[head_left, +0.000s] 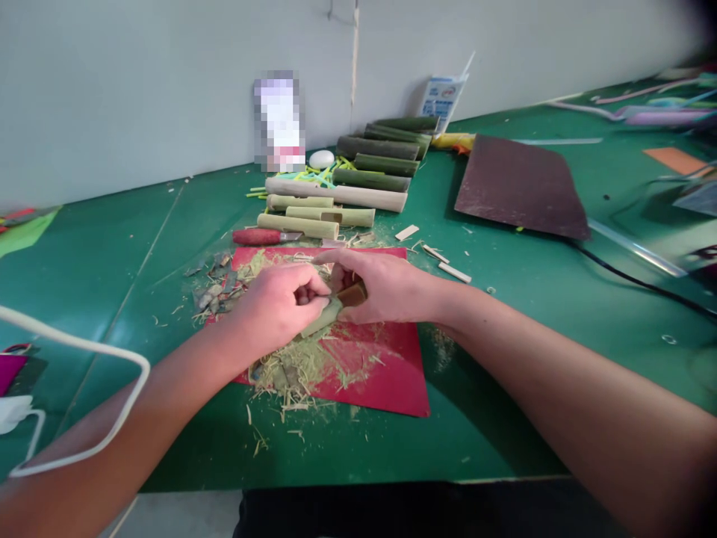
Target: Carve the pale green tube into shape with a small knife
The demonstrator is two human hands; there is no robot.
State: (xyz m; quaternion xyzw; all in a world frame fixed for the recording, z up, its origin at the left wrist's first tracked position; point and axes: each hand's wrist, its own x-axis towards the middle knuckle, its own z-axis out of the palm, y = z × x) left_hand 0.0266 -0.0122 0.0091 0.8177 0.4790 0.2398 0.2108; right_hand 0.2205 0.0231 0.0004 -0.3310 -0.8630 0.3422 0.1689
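A pale green bamboo tube (321, 319) lies aslant between my two hands, above a red sheet (403, 377) strewn with shavings. My left hand (283, 299) is closed around its near part, fingers curled and thumb pressed along it. From the right, my right hand (384, 284) grips the far end with bent fingers and thumb. A brown patch (352, 294) shows by the right fingers; whether it is the tube's hollow or a separate piece, I cannot tell. Just beyond the hands rests a red-handled knife (258, 237), partly among the debris.
Several bamboo tubes (364, 198) lie in a row behind the sheet. A phone (278, 123) and a drink carton (442, 101) lean on the wall. A dark board (520, 187) is at right. A white cable (126, 359) loops across my left forearm.
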